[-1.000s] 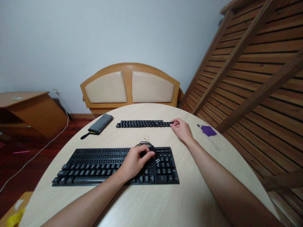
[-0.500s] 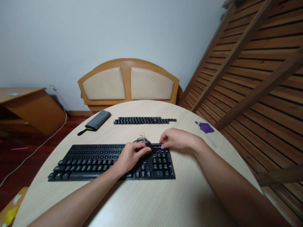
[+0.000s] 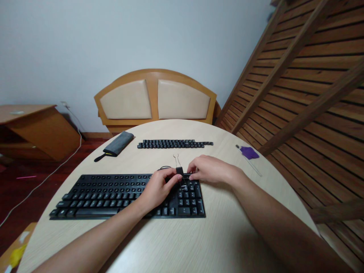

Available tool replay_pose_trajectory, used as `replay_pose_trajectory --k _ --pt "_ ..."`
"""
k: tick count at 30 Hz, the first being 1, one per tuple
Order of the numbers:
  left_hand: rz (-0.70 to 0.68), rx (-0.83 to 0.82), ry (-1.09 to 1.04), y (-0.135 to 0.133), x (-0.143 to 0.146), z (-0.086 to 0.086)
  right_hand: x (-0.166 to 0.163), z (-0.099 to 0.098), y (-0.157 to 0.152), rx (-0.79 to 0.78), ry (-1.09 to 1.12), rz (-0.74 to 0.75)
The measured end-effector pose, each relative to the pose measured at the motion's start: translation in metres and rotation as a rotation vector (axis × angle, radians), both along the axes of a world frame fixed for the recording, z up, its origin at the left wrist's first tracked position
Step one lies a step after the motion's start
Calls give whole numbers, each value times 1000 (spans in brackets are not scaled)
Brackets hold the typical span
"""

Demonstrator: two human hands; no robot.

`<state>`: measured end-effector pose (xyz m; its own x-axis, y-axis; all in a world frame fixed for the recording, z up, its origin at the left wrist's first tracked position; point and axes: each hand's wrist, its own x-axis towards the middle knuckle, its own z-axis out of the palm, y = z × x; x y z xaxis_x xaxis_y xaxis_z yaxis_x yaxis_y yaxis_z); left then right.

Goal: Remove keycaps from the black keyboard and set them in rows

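Note:
My left hand (image 3: pixel 159 186) pinches the black handle of a wire keycap puller (image 3: pixel 179 171) between thumb and fingers. Two thin wire prongs stick up from the handle, and its lower wires come down over the number pad. Beneath lies a black keyboard (image 3: pixel 93 203), with its upper rows stripped to bare switches and keycaps still on the lower rows and number pad. At the keyboard's back right edge, my right hand (image 3: pixel 209 169) has its thumb and curled fingers closed on the rim. The left hand hides the keys in the middle.
Removed keycaps (image 3: pixel 170 144) lie in rows behind the keyboard. A grey pouch (image 3: pixel 119 143) rests at the back left of the round table (image 3: pixel 222 242). On the right are a purple cloth (image 3: pixel 249 152) and a thin metal wire tool (image 3: pixel 254 167).
The keyboard has shifted a little to the left, along with my right hand at its edge. The keycap puller in my left hand now stands more upright.

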<state>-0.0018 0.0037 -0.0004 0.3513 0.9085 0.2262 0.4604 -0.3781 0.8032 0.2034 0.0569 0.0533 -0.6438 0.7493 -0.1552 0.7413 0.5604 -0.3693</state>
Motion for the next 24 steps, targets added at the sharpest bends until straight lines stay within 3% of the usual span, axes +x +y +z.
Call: replay_pose_trajectory --k 7,15,24 --pt "-42 24 6 -1 0 -2 0 7 -13 113 -58 24" --pt "-166 134 110 -10 -1 1 -4 10 -18 -9 -72 103" --pt "-49 98 65 -7 1 -2 -6 10 -17 -85 -55 134"
